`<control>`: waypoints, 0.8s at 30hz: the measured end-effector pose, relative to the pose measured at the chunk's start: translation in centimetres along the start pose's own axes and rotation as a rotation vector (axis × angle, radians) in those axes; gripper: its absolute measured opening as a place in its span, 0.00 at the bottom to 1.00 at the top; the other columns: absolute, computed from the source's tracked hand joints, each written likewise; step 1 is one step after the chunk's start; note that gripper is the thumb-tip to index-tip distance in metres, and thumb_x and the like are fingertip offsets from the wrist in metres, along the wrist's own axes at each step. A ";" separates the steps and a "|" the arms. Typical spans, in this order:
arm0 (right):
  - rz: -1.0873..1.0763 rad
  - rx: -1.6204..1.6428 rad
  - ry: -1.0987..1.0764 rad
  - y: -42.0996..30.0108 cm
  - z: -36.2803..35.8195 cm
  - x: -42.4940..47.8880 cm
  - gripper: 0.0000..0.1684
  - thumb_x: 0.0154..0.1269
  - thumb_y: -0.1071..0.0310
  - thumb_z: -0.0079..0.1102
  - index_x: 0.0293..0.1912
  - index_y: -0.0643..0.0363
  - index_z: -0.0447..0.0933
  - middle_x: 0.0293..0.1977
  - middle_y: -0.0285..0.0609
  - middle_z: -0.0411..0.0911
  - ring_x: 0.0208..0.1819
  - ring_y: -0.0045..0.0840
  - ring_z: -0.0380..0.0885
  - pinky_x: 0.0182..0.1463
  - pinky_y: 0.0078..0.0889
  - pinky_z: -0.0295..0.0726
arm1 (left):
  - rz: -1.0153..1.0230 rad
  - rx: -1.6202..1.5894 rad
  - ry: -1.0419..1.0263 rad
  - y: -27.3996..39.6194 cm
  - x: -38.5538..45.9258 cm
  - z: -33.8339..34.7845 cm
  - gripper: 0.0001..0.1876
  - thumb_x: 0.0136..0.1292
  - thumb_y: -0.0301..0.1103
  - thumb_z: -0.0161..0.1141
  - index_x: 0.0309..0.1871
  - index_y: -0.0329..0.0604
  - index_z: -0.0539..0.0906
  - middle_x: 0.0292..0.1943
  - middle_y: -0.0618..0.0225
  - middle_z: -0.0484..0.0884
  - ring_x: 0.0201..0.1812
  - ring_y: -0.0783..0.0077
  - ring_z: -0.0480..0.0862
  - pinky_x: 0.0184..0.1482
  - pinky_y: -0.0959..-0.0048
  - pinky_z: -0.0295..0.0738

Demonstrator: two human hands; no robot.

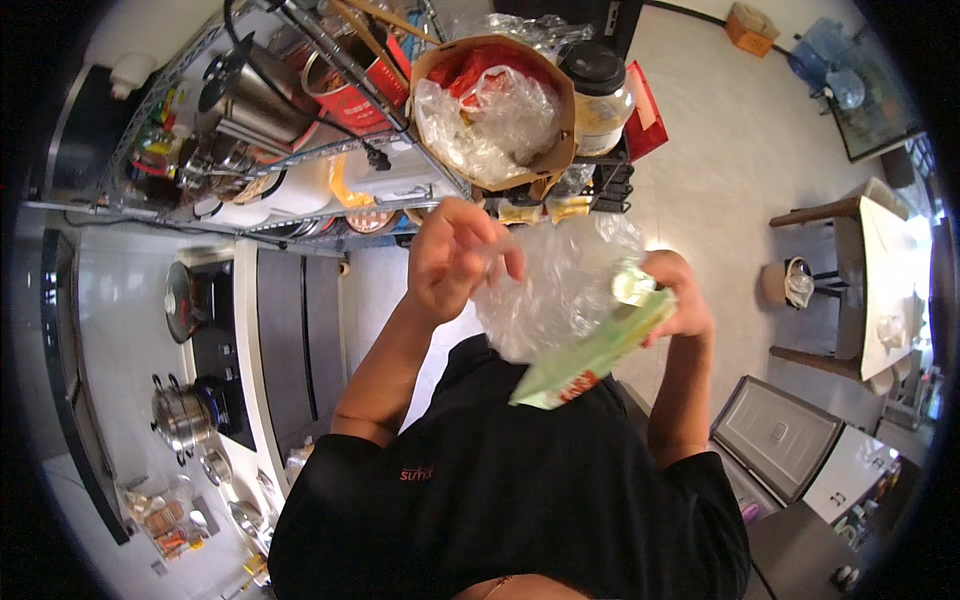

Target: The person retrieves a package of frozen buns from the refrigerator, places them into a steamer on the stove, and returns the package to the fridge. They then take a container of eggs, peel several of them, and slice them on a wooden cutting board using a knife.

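My left hand (pixel 450 262) has its fingers pinched on one edge of a crumpled clear plastic bag (pixel 555 285). On the other side, my right hand (pixel 679 296) grips a pale green packet (pixel 592 349) with red printing, blurred and tilted down to the left. The bag spreads between both hands, and its right side reaches the packet's shiny top end. Just beyond the hands stands an open cardboard box (pixel 568 127), stuffed with crumpled clear plastic bags (pixel 487 124) and a red bag.
A wire rack (pixel 442 176) holds a steel kettle (pixel 259 97), a red can (pixel 360 90) and a black-lidded jar (pixel 600 105). Leftward is a counter with a hob (pixel 217 345) and steel pot (pixel 180 412). At right are a table (pixel 889 285), a bin (pixel 776 283) and a raised grey lid (pixel 780 439).
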State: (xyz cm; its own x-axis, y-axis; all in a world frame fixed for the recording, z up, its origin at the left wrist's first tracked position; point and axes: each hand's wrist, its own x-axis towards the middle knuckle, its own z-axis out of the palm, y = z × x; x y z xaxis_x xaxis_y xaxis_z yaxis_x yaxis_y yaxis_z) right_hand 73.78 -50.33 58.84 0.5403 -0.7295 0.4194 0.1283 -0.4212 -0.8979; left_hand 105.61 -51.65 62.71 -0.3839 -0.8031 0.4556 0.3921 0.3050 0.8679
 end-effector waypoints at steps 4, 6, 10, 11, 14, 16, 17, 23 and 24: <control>0.123 0.057 0.002 -1.4 -2.8 -4.8 0.40 0.42 0.36 0.83 0.35 0.65 0.81 0.29 0.45 0.80 0.29 0.36 0.79 0.35 0.36 0.74 | -0.360 0.026 -0.421 0.3 2.2 -0.5 0.35 0.59 0.53 0.75 0.61 0.40 0.77 0.37 0.63 0.85 0.34 0.71 0.84 0.34 0.73 0.76; 0.195 -0.005 0.013 -2.0 -3.5 -6.6 0.40 0.43 0.36 0.83 0.34 0.65 0.81 0.29 0.46 0.79 0.30 0.36 0.79 0.36 0.36 0.75 | -0.381 0.347 -0.883 -1.3 3.5 -0.5 0.35 0.51 0.54 0.79 0.58 0.43 0.84 0.37 0.64 0.86 0.31 0.70 0.82 0.33 0.71 0.76; 0.347 -0.128 0.312 -3.0 -4.7 -13.6 0.45 0.41 0.35 0.84 0.44 0.66 0.82 0.34 0.44 0.82 0.37 0.33 0.83 0.43 0.36 0.80 | -0.314 0.124 -1.230 -4.9 5.6 2.6 0.09 0.61 0.41 0.72 0.37 0.48 0.90 0.43 0.62 0.87 0.53 0.59 0.83 0.67 0.57 0.70; 0.379 -0.095 0.490 -3.0 -5.0 -16.1 0.48 0.39 0.35 0.84 0.48 0.66 0.81 0.36 0.42 0.83 0.40 0.30 0.83 0.45 0.35 0.81 | -0.220 -0.015 -1.179 -5.2 6.7 2.9 0.07 0.61 0.40 0.70 0.33 0.48 0.90 0.45 0.60 0.87 0.57 0.57 0.81 0.73 0.52 0.64; 0.470 0.099 0.754 -2.9 -7.4 -22.5 0.55 0.35 0.33 0.86 0.54 0.66 0.80 0.44 0.39 0.84 0.46 0.25 0.83 0.51 0.33 0.82 | -0.103 -0.577 -1.105 -6.8 9.2 3.2 0.16 0.63 0.46 0.68 0.27 0.44 0.84 0.46 0.58 0.89 0.63 0.49 0.80 0.79 0.44 0.42; 0.500 0.107 0.745 -2.8 -9.6 -26.8 0.56 0.34 0.33 0.87 0.54 0.67 0.80 0.48 0.43 0.83 0.48 0.26 0.82 0.53 0.33 0.81 | 0.012 -0.980 -1.082 -8.6 10.8 5.2 0.22 0.65 0.52 0.66 0.25 0.42 0.81 0.29 0.63 0.89 0.43 0.55 0.89 0.76 0.46 0.56; 0.483 0.098 0.782 -2.1 -10.3 -28.5 0.57 0.34 0.33 0.87 0.55 0.67 0.79 0.49 0.44 0.83 0.48 0.27 0.82 0.53 0.33 0.81 | -0.173 -0.825 -1.018 -8.4 10.7 5.0 0.22 0.66 0.52 0.66 0.26 0.42 0.81 0.28 0.64 0.88 0.38 0.58 0.88 0.70 0.49 0.64; 0.433 0.058 0.956 -3.4 -17.4 -33.8 0.59 0.32 0.31 0.86 0.55 0.67 0.77 0.48 0.41 0.81 0.45 0.24 0.81 0.48 0.28 0.80 | -0.568 0.965 -0.822 -11.0 11.2 11.9 0.12 0.65 0.44 0.66 0.44 0.48 0.85 0.28 0.68 0.86 0.32 0.60 0.87 0.40 0.61 0.79; 0.484 0.017 0.924 -4.5 -18.2 -33.1 0.58 0.32 0.31 0.86 0.53 0.66 0.78 0.42 0.35 0.81 0.42 0.19 0.80 0.46 0.25 0.78 | -0.567 1.037 -0.816 -12.6 11.0 13.1 0.14 0.63 0.44 0.67 0.47 0.50 0.85 0.32 0.67 0.86 0.36 0.58 0.87 0.42 0.61 0.79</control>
State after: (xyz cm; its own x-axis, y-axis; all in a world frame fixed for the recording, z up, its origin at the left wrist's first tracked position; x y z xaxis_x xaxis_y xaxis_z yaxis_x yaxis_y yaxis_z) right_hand 40.12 -34.08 51.47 -0.3085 -0.9497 -0.0532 0.0834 0.0286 -0.9961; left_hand 85.44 -57.62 59.35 -0.7820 -0.5357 -0.3186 -0.6120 0.5628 0.5556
